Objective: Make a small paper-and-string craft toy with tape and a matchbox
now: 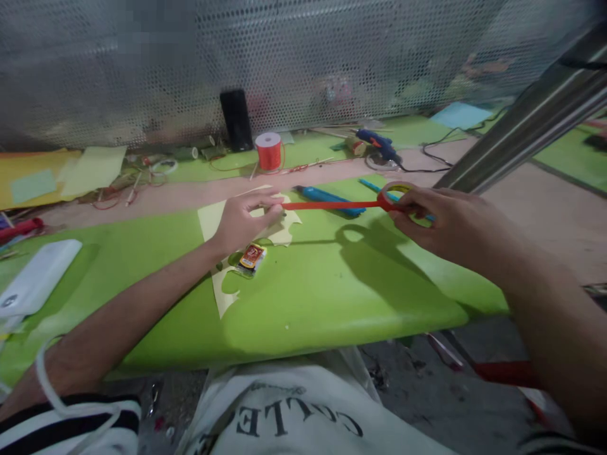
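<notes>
A strip of red tape [332,205] stretches level above the green table, between my two hands. My left hand [246,218] pinches its free end with thumb and fingertips. On the right, my right hand [434,218] grips the small roll of red tape [387,197], fingers partly through its ring. Below my left hand lies a pale yellow paper [222,287] with round pieces cut out. A small packet with a red and yellow label [253,256] rests on that paper's edge. Behind the strip is a blue cutter-like tool [329,199], partly covered by the tape.
A red ribbon spool [269,155] and an upright black phone [236,120] stand at the back. A blue glue gun [379,144] lies near a slanted metal post [516,120]. A white power bank [40,278] sits at left. Perforated metal [294,57] closes off the far side.
</notes>
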Action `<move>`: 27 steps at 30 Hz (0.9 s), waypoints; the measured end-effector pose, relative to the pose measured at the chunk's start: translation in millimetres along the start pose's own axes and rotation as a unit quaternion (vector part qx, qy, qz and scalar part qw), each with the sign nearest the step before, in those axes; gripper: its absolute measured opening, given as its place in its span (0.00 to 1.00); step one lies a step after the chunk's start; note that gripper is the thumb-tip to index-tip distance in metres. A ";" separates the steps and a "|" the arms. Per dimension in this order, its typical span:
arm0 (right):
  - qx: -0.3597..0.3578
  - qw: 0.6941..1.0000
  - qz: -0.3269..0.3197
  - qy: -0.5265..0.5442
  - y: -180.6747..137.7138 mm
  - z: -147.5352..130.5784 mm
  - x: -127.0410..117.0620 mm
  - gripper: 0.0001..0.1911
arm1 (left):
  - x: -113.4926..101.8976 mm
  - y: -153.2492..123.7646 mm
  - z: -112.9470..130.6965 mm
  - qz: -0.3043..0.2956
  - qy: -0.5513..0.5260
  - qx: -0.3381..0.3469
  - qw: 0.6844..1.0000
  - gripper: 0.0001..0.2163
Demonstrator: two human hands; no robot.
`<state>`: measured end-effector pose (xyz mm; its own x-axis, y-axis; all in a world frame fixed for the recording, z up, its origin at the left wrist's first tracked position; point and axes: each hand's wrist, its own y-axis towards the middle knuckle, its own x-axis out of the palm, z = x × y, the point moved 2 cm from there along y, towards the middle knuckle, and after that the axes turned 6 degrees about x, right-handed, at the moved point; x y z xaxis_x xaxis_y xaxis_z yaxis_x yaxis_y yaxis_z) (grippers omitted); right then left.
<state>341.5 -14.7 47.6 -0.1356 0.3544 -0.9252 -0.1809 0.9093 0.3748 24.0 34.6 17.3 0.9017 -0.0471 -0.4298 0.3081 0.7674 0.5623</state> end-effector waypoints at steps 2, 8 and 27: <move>0.001 1.000 -0.014 0.009 8.8 1.4 4.1 0.13 | -1.8 0.7 -0.7 -0.012 -0.021 -0.008 1.000 0.11; -0.025 0.999 0.011 0.042 18.9 6.9 8.3 0.10 | -10.6 5.7 -4.8 -0.053 0.005 0.035 0.998 0.13; -0.227 0.971 0.061 0.037 -69.4 -50.7 -59.5 0.03 | -13.5 5.7 -7.4 -0.072 0.094 0.159 0.980 0.14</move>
<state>312.8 -109.9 79.7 -0.2505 0.4215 -0.8715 -0.5677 0.6652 0.4849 11.4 44.4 21.0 0.7791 0.0009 -0.6269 0.5342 0.5223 0.6647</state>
